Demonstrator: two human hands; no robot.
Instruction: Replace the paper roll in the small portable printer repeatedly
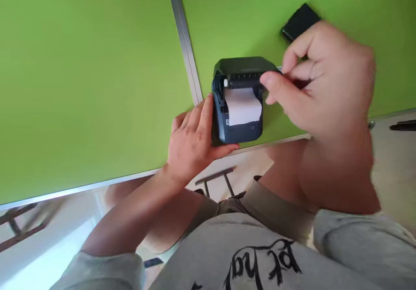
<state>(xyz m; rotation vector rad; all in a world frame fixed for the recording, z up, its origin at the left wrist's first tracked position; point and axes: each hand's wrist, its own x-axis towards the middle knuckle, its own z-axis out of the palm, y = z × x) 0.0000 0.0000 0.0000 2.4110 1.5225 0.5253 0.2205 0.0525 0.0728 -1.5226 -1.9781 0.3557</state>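
Note:
A small dark blue label printer [238, 135] lies on the green table near its front edge, with its black lid [238, 64] raised. A strip of white paper [244, 108] hangs out of it over the front, below a dark roller. My left hand [193, 140] braces the printer from the left, fingers along its side and thumb across the near end. At the right end of the lid, my right hand [320, 77] pinches the edge between thumb and fingers. That hand hides the lid's right corner.
A black box-like object [300, 21] lies on the table behind my right hand. A metal joint strip [183, 34] crosses the table [97, 86] left of the printer. My legs are under the front edge. A dark object [403, 126] shows at the far right.

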